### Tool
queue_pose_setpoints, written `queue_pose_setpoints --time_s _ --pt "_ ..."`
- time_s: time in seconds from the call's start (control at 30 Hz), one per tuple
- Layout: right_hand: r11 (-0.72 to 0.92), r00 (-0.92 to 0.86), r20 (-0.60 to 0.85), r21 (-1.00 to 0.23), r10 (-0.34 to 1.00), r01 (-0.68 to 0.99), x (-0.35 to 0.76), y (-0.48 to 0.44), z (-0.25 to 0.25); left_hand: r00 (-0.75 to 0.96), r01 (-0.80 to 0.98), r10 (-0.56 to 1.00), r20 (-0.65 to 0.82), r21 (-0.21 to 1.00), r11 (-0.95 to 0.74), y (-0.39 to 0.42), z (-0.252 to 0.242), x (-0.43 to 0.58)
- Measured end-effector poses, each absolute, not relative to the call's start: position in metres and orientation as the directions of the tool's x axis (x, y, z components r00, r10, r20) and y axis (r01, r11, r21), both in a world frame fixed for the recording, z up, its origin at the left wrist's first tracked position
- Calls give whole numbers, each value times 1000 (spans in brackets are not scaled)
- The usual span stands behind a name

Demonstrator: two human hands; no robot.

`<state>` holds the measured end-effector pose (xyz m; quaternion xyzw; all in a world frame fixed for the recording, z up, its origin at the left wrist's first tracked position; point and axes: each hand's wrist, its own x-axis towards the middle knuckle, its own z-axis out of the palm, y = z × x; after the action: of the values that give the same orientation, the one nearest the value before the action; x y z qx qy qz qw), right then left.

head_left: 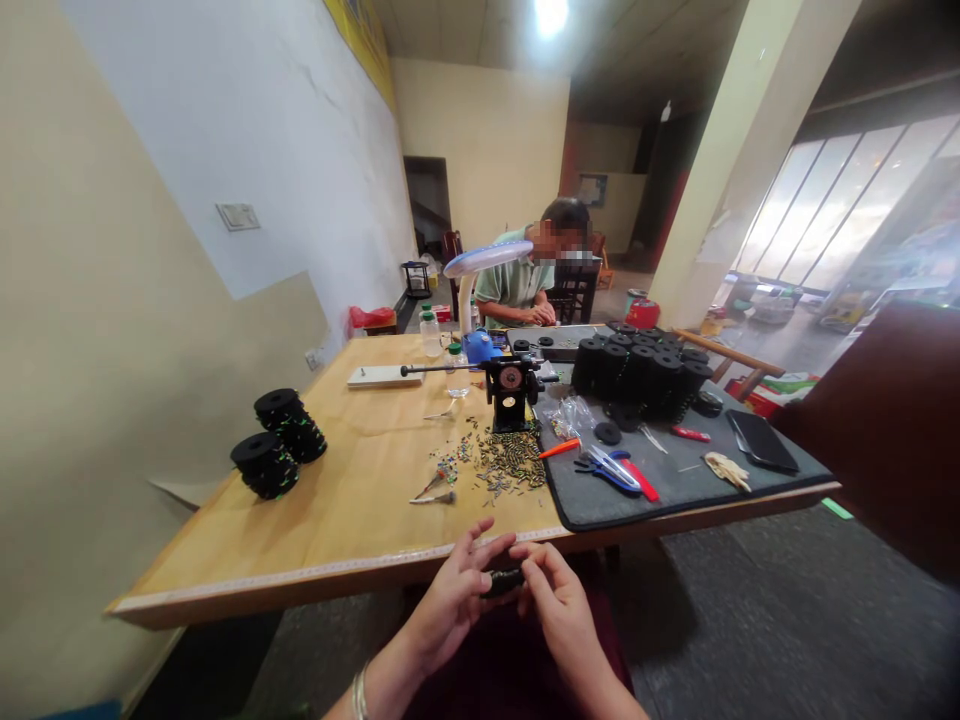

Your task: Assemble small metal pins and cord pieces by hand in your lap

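Just in front of the table's near edge, my left hand (452,592) and my right hand (556,603) hold a small dark, roughly cylindrical piece (504,582) between them. Its exact kind is partly hidden by my fingers. My left thumb presses on its left end, while some left fingers stretch out above it. The right thumb and fingers pinch its other end. Beyond my hands, many small metallic pieces (514,462) lie scattered at the foot of a black hand-cranked winder with a dial (511,380). Two short grey-headed pins or brushes (442,497) lie to the left.
Black foam spools (641,370) crowd the grey mat (592,510); two stacks (264,465) stand at left. Blue-handled pliers (611,468), an orange tool (559,449) and a phone (761,441) lie on the mat. A lamp (487,257) stands behind; across sits a person (510,285).
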<state>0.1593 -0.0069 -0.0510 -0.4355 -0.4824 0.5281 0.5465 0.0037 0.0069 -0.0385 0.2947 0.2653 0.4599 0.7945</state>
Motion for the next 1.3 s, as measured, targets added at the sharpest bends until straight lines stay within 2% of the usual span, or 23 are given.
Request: queue_pose_setpoints --time_s 0.13,0.23,0.37,0.5,0.57,0.77,0.87,0.97,1.07,1.17,1.3 --pt "72 -32 78 -984 996 -163 156 -5 -49 417 -608 904 -94 711 354 7 -41 8" --pt "173 29 172 -984 985 -38 159 -4 -48 428 -583 900 -84 735 346 7 -40 9" --pt "361 -7 368 -908 930 214 166 -5 -42 378 -414 920 -101 871 265 11 -36 8" --pt "489 -148 466 -818 872 305 169 -7 -36 292 -213 947 -132 957 199 14 -34 7" --pt "472 -173 440 -837 881 276 171 -5 -35 307 -207 940 -149 954 218 14 -33 7" --pt "277 -123 264 -955 957 109 176 2 -36 408 -368 884 -228 845 388 8 -33 9" --pt "283 -106 269 -947 957 152 174 -1 -37 412 -386 878 -245 825 412 6 -33 12" --pt "345 -85 334 -910 939 231 170 -5 -39 389 -357 888 -244 849 389 5 -32 15" --pt "368 -100 354 -898 930 240 170 -5 -42 394 -319 873 -286 849 422 5 -32 15" --pt "272 -116 255 -949 960 161 173 -1 -45 424 -356 861 -281 823 444 3 -33 13" --pt "105 -121 107 -994 987 -18 178 4 -50 501 -466 846 -182 767 441 4 -37 11"
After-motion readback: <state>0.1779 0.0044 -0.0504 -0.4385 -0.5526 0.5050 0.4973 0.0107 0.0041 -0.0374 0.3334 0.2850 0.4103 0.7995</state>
